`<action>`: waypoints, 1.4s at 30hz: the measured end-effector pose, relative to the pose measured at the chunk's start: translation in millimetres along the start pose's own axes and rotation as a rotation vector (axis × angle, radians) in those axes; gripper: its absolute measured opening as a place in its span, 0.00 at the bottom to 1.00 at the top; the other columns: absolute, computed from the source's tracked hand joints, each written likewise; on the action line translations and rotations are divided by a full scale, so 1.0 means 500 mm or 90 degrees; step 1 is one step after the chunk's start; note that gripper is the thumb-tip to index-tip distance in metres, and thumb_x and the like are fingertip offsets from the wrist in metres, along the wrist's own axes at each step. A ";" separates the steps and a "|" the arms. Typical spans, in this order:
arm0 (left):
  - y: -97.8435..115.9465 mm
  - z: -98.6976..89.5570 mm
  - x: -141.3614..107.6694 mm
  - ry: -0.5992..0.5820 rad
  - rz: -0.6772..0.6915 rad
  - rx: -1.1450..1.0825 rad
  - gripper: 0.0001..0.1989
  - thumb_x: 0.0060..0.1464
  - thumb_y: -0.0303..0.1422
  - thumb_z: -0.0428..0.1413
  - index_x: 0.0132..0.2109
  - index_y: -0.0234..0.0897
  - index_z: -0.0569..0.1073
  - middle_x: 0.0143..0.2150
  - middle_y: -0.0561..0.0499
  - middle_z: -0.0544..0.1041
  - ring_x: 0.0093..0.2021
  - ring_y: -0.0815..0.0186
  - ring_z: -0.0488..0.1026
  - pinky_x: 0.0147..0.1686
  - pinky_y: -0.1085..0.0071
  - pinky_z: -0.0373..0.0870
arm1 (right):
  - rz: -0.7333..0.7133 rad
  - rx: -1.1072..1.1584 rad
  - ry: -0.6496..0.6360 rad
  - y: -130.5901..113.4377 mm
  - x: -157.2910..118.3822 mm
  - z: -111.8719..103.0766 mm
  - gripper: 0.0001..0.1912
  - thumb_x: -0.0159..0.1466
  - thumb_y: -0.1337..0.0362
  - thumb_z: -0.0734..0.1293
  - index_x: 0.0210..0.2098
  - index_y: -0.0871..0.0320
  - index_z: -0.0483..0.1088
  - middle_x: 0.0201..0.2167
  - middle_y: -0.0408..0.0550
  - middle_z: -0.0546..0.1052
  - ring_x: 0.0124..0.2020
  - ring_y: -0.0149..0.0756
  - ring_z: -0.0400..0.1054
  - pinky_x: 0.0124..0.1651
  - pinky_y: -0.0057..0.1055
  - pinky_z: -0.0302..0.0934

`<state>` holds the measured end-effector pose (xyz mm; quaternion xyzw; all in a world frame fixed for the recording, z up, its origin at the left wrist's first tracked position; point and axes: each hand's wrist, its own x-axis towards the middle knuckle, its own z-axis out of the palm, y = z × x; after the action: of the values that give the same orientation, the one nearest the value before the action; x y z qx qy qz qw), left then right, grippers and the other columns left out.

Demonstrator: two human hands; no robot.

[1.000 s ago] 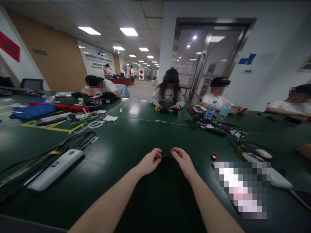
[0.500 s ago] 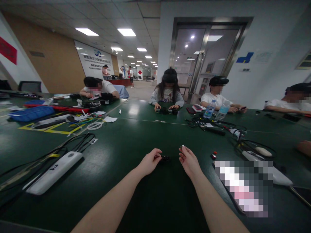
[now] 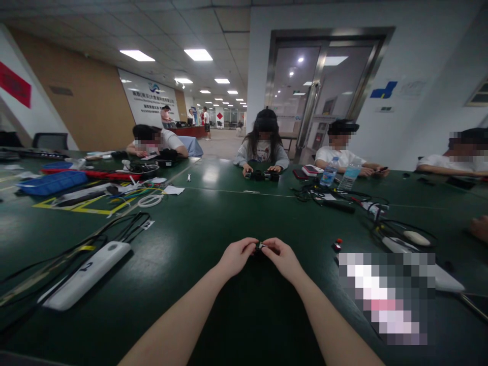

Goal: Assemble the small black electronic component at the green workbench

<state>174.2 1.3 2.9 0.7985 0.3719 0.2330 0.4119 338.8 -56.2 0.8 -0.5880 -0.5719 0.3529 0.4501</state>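
Low over the green table (image 3: 171,284), my left hand (image 3: 237,257) pinches a small black piece (image 3: 258,251), mostly covered by the fingers. My right hand (image 3: 282,259) is closed on a tiny white piece (image 3: 262,245) at the top of the black one. Fingertips of both hands nearly meet there. Whether the two pieces are joined I cannot tell. To the right lies a small red, white and black item (image 3: 337,245), apart from my hands.
A white power strip (image 3: 87,274) with black cables lies to the left. On the right are a blurred-out flat device (image 3: 381,300), another white strip (image 3: 442,274) and tangled cables. Two water bottles (image 3: 330,173) and a blue tray (image 3: 53,183) stand farther back. Several people sit around the table.
My right hand has moved left with the white piece, up to the black piece in my left hand. My left hand has stayed almost in place.
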 end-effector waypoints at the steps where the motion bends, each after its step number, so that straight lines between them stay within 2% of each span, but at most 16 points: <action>1: 0.003 0.000 0.000 -0.001 -0.003 0.007 0.18 0.55 0.40 0.41 0.48 0.42 0.66 0.41 0.52 0.72 0.40 0.68 0.69 0.40 0.71 0.64 | -0.001 -0.010 -0.004 -0.001 -0.001 -0.001 0.10 0.55 0.61 0.63 0.36 0.55 0.67 0.34 0.42 0.74 0.37 0.34 0.68 0.40 0.33 0.60; 7: 0.008 0.003 0.005 -0.003 0.013 0.055 0.18 0.51 0.43 0.45 0.45 0.43 0.70 0.43 0.52 0.72 0.42 0.66 0.67 0.40 0.70 0.63 | -0.004 -0.064 -0.026 -0.007 -0.005 -0.002 0.11 0.55 0.59 0.63 0.37 0.53 0.69 0.33 0.42 0.74 0.36 0.35 0.68 0.39 0.34 0.60; 12: 0.001 0.010 0.009 0.022 0.011 0.071 0.16 0.51 0.41 0.45 0.42 0.41 0.71 0.41 0.52 0.73 0.41 0.66 0.68 0.40 0.70 0.61 | -0.011 -0.013 -0.051 -0.003 0.000 -0.007 0.12 0.54 0.61 0.64 0.38 0.54 0.69 0.35 0.44 0.74 0.38 0.36 0.68 0.43 0.35 0.60; 21: 0.010 0.006 0.001 0.000 -0.027 0.070 0.15 0.51 0.40 0.46 0.41 0.40 0.72 0.40 0.52 0.72 0.39 0.67 0.68 0.38 0.72 0.63 | 0.069 0.088 0.031 0.006 0.002 -0.030 0.11 0.56 0.62 0.62 0.39 0.54 0.68 0.37 0.43 0.74 0.43 0.35 0.66 0.47 0.35 0.57; 27: 0.009 0.016 0.003 0.023 -0.046 0.093 0.14 0.50 0.40 0.47 0.40 0.41 0.72 0.40 0.53 0.72 0.39 0.67 0.68 0.38 0.71 0.63 | 0.086 0.087 0.025 0.006 0.001 -0.033 0.11 0.55 0.63 0.62 0.38 0.54 0.68 0.37 0.43 0.74 0.43 0.36 0.66 0.47 0.35 0.57; 30: 0.002 0.005 0.004 0.017 -0.049 0.100 0.14 0.50 0.40 0.47 0.40 0.42 0.72 0.40 0.53 0.73 0.39 0.67 0.69 0.37 0.71 0.63 | 0.085 0.087 0.025 0.003 -0.001 -0.034 0.11 0.56 0.64 0.62 0.39 0.54 0.68 0.37 0.43 0.74 0.42 0.35 0.66 0.47 0.35 0.57; 33: -0.017 -0.034 -0.001 0.008 -0.070 0.116 0.15 0.50 0.41 0.46 0.40 0.42 0.72 0.37 0.53 0.74 0.36 0.66 0.70 0.35 0.72 0.63 | 0.090 0.089 0.022 0.001 -0.003 -0.037 0.12 0.55 0.64 0.62 0.40 0.55 0.68 0.38 0.44 0.74 0.43 0.35 0.66 0.47 0.34 0.57; 35: -0.039 -0.080 -0.014 0.024 -0.086 0.140 0.16 0.49 0.42 0.46 0.41 0.42 0.72 0.37 0.53 0.75 0.36 0.66 0.70 0.35 0.72 0.63 | 0.100 0.094 0.016 0.002 -0.004 -0.038 0.12 0.55 0.63 0.62 0.40 0.54 0.68 0.38 0.44 0.74 0.43 0.36 0.66 0.46 0.34 0.58; 39: -0.098 -0.207 -0.067 0.123 -0.168 0.199 0.19 0.47 0.44 0.46 0.41 0.40 0.72 0.35 0.52 0.76 0.35 0.64 0.71 0.33 0.72 0.63 | 0.095 0.093 0.009 0.012 0.001 -0.037 0.12 0.56 0.63 0.62 0.40 0.54 0.68 0.38 0.43 0.73 0.43 0.36 0.66 0.46 0.35 0.58; 42: -0.148 -0.301 -0.123 0.229 -0.264 0.227 0.20 0.46 0.43 0.47 0.42 0.39 0.73 0.36 0.51 0.76 0.37 0.62 0.71 0.34 0.72 0.65 | 0.086 0.077 0.015 0.019 0.006 -0.033 0.12 0.56 0.63 0.62 0.40 0.54 0.68 0.37 0.43 0.74 0.42 0.35 0.66 0.46 0.34 0.58</action>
<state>4.4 54.2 20.3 0.7113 0.6283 0.2131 0.2321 358.0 -54.8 -2.2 -0.6010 -0.5033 0.4095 0.4668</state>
